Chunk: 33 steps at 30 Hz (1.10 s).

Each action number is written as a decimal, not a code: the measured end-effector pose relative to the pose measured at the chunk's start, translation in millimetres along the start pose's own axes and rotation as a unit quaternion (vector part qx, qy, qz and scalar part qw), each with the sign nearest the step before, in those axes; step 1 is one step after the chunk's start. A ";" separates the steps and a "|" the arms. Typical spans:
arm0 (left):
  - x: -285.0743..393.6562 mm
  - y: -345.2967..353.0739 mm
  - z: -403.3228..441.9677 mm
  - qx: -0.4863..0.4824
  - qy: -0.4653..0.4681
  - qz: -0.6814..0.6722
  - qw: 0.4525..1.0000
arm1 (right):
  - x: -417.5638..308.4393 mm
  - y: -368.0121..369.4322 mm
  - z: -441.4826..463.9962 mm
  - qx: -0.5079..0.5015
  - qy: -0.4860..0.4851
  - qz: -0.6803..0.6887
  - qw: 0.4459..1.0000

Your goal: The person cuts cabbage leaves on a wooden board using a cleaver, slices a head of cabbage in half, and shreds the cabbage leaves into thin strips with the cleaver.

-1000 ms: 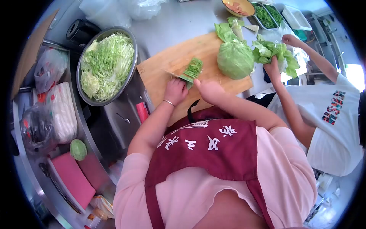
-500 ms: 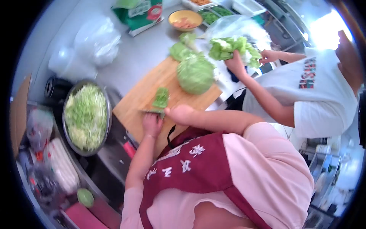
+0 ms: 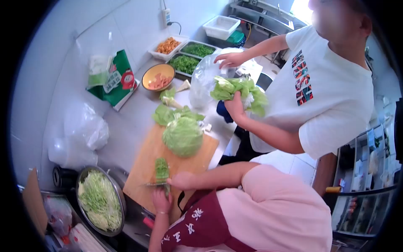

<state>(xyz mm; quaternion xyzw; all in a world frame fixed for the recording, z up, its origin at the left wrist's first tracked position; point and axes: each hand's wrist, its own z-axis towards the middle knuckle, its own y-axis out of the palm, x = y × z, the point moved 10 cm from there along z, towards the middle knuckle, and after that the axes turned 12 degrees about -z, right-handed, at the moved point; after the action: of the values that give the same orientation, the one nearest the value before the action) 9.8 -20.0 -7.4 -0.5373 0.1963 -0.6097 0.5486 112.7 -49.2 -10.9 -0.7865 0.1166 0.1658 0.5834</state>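
My right hand (image 3: 182, 180) is closed around a knife (image 3: 154, 184), whose blade points left across the wooden cutting board (image 3: 140, 176). Close by, my left hand (image 3: 161, 200) presses with curled fingers on a green vegetable (image 3: 168, 191) on the near side of the blade. Cut green pieces (image 3: 161, 170) lie in a strip just beyond the knife. A round pale-green cabbage (image 3: 182, 136) sits at the far end of the board, loose leaves (image 3: 163, 114) behind it.
Left of the board stands a metal bowl (image 3: 121, 210) of shredded cabbage. Behind are a yellow bowl (image 3: 146, 80), trays of chopped greens (image 3: 184, 64) and a green bag (image 3: 121, 84). A co-worker (image 3: 331, 84) at the right holds leafy lettuce (image 3: 254, 94) beside a plastic bag (image 3: 201, 84).
My view has tilted up, so the board and hands appear lower. My hands stay at the knife and vegetable. The co-worker's far hand has moved from the lettuce to above the plastic bag.
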 end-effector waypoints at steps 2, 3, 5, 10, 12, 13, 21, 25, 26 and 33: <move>6.7 -3.2 10.8 -0.005 -0.014 -0.004 1.000 | 0.4 -4.7 -1.7 0.003 -0.004 0.001 1.000; 7.1 -7.0 0.4 -0.017 -0.040 -0.008 0.999 | -1.8 0.4 -1.6 -0.001 -0.006 0.020 1.000; -7.0 5.6 -7.6 -0.071 -0.097 0.025 0.993 | 4.0 0.3 -0.3 0.002 -0.024 0.015 1.000; -5.7 -1.5 -4.1 -0.064 -0.084 -0.027 0.994 | 16.6 -1.1 5.1 -0.044 0.034 0.032 0.998; -13.8 2.9 -8.7 -0.076 -0.114 -0.045 0.990 | 28.0 13.6 11.8 0.000 0.048 0.017 0.999; -13.8 0.3 -8.1 -0.070 -0.114 -0.040 0.990 | 29.8 7.6 10.3 0.000 0.058 0.006 0.998; -8.3 -17.1 -10.9 0.026 -0.093 -0.062 0.993 | -3.8 -27.1 0.1 0.007 0.014 -0.100 0.995; -11.1 -17.4 -16.3 0.038 -0.086 -0.063 0.994 | -20.1 -25.2 -0.9 -0.040 0.021 -0.129 0.991; -12.0 -17.6 -17.2 0.041 -0.088 -0.065 0.993 | -22.1 -24.0 -0.9 -0.042 0.020 -0.133 0.990; -18.0 -14.0 -25.1 0.046 -0.122 -0.069 0.989 | -17.8 5.3 9.0 -0.054 0.010 -0.185 0.981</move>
<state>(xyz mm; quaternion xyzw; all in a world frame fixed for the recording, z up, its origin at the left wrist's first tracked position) -21.7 -8.5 -12.3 -0.5938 0.0626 -0.5845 0.5494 93.2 -42.3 -10.9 -0.8263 -0.0343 0.0530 0.5597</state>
